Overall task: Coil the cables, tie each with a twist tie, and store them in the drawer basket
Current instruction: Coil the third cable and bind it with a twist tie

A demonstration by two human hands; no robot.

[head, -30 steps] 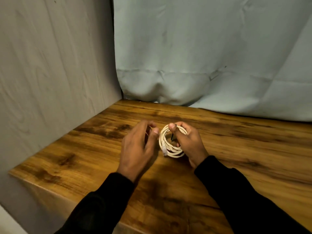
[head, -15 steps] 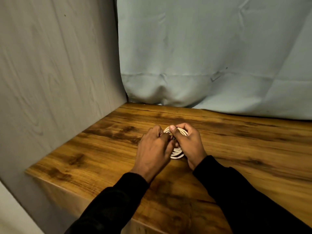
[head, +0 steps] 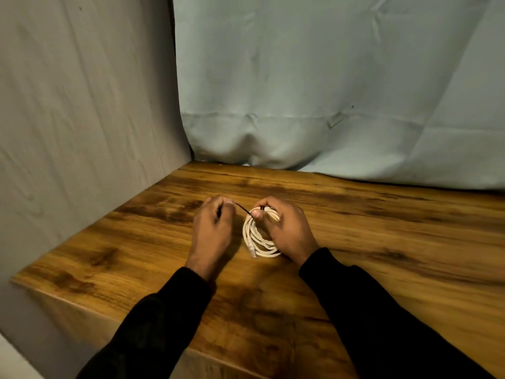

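I see the white cable coil [head: 259,236] held just above or on the wooden table [head: 382,242], near its middle, with my right hand [head: 287,231] wrapped round its far side, thumb pinning the loops at the top. My left hand [head: 211,228] pinches one end of the black twist tie [head: 243,208], which runs taut across the gap to the right thumb, where its other end disappears under the fingers.

The risk, as I judge it, sits at that pinned spot. If the right thumb eases while I pull the tie, the loops may spring apart and the coil may unwind (the clear plug end [head: 252,253] already hangs loose at the bottom). Pulling too hard on the left could also slip the thin tie out from under the thumb. No drawer basket is in view.
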